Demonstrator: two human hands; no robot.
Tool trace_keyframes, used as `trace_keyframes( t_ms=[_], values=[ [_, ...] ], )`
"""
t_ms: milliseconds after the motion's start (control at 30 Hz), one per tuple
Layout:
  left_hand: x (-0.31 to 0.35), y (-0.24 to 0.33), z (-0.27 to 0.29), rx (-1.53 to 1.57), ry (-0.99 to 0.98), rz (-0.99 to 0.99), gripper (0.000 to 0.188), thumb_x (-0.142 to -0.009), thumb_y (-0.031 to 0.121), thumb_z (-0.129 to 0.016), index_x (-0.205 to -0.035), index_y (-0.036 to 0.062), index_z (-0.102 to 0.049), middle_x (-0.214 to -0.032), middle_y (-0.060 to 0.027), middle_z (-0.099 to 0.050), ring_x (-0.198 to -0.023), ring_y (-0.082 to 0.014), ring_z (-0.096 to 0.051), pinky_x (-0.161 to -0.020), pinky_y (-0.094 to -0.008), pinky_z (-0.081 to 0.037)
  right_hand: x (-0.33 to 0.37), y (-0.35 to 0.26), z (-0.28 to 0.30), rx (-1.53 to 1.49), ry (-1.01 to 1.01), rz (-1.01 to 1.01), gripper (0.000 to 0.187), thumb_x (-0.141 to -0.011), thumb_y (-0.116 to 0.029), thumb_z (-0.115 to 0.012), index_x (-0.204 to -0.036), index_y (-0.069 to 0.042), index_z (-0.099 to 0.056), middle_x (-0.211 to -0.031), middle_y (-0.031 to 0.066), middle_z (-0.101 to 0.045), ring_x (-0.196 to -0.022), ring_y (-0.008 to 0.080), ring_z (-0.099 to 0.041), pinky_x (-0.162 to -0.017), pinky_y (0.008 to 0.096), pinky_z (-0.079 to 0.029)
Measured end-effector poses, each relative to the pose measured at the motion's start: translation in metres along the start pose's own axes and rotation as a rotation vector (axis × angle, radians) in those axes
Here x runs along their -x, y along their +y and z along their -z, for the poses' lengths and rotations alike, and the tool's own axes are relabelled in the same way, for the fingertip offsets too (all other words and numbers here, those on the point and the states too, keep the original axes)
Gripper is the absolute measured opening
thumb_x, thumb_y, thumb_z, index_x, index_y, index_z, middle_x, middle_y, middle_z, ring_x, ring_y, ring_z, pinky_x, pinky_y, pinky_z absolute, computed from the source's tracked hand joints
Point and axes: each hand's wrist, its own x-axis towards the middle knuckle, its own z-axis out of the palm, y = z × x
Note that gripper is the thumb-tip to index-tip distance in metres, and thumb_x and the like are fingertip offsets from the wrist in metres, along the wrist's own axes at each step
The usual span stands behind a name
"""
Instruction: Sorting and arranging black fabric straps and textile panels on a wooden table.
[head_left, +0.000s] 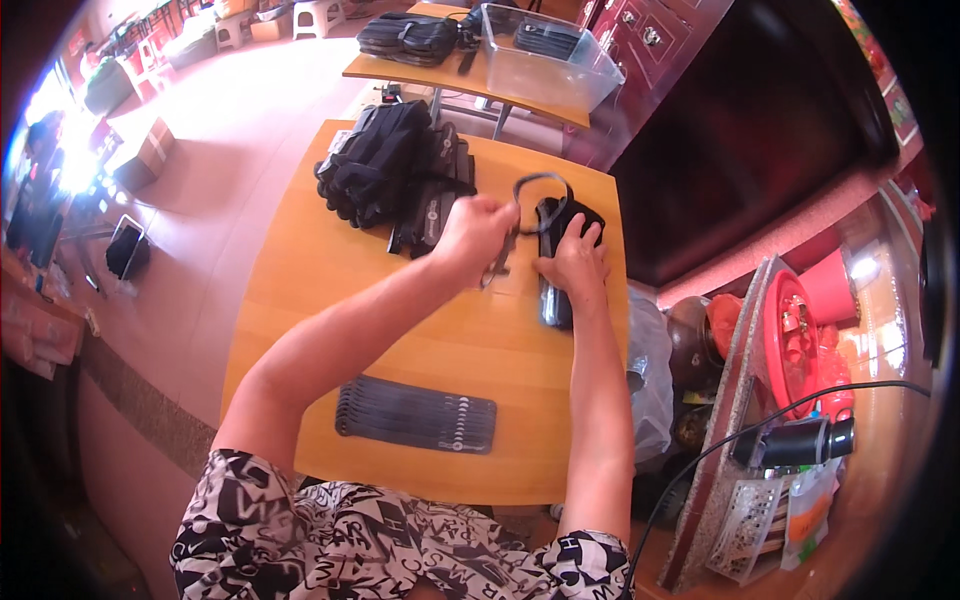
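Observation:
My left hand (478, 238) is closed in a pinch on a dark strap (545, 178). The strap arches up in a loop toward a black case (553, 305), and a short end hangs below my fingers. My right hand (578, 258) lies over the case, thumb on its left side and fingers across its top, pressing it to the table. What the case is exactly I cannot make out. Nearer me lies a fanned stack of flat dark grey strips (415, 412) with rounded left ends. Left of my hands sits a heap of black cases (375, 165) beside flat dark strips (432, 205).
The wooden table (290, 300) carries all this. Behind it, a second table (420, 72) holds black goods and a clear plastic bin (550, 70). A large black screen (760, 130) stands at the right, above a side counter with a red basin (785, 340). A cable (740, 425) runs nearby.

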Motion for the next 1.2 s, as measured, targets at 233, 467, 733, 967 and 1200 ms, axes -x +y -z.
trace_keyframes(
  t_ms=[233, 467, 733, 967, 1200],
  values=[
    [-0.120, -0.029, -0.043, -0.282, 0.197, -0.047, 0.026, -0.086, 0.023, -0.059, -0.077, -0.0018, -0.062, -0.061, -0.0139, -0.060, -0.050, -0.0240, -0.061, -0.050, -0.0385, -0.050, 0.061, 0.026, 0.007, 0.025, 0.024, 0.068, 0.101, -0.069, -0.026, -0.080, -0.146, -0.004, -0.019, -0.150, 0.0242, -0.020, -0.131, 0.0465, -0.030, -0.097, 0.0636, -0.036],
    [-0.160, -0.041, -0.073, -0.759, 0.079, -0.170, 0.046, -0.084, 0.041, -0.060, -0.083, -0.0049, -0.068, -0.075, -0.0227, -0.067, -0.081, -0.0365, -0.068, -0.076, -0.0447, -0.052, 0.096, 0.037, 0.007, -0.096, 0.005, 0.334, 0.103, -0.067, -0.039, -0.081, -0.144, 0.002, -0.025, -0.147, 0.0317, -0.021, -0.134, 0.0451, -0.027, -0.109, 0.0508, -0.028],
    [-0.127, -0.026, -0.065, -0.714, -0.138, -0.237, 0.046, -0.090, 0.040, -0.054, -0.096, -0.0036, -0.066, -0.084, -0.0154, -0.068, -0.077, -0.0211, -0.064, -0.073, -0.0362, -0.050, 0.117, 0.053, 0.007, -0.358, 0.120, 0.534, 0.076, -0.079, -0.040, -0.072, -0.136, 0.001, -0.042, -0.141, 0.0311, -0.033, -0.133, 0.0412, -0.033, -0.106, 0.0535, -0.030],
    [0.005, -0.041, 0.004, -0.419, -0.040, -0.231, 0.020, -0.086, 0.012, -0.060, -0.095, -0.0051, -0.065, -0.078, -0.0095, -0.065, -0.072, -0.0153, -0.065, -0.062, -0.0298, -0.051, 0.097, 0.089, 0.012, -0.577, 0.181, 0.391, 0.080, -0.080, -0.047, -0.071, -0.126, 0.014, -0.046, -0.119, 0.0361, -0.053, -0.113, 0.0449, -0.054, -0.095, 0.0448, -0.044],
    [0.042, -0.115, 0.011, -0.264, -0.068, -0.172, 0.039, -0.085, 0.010, -0.062, -0.119, -0.0061, -0.053, -0.096, -0.0133, -0.064, -0.079, -0.0187, -0.065, -0.062, -0.0300, -0.054, 0.113, 0.054, 0.004, -0.399, 0.014, 0.380, 0.107, -0.059, -0.033, -0.087, -0.141, 0.005, -0.030, -0.118, 0.0305, -0.053, -0.112, 0.0411, -0.052, -0.097, 0.0442, -0.043]
  ],
)
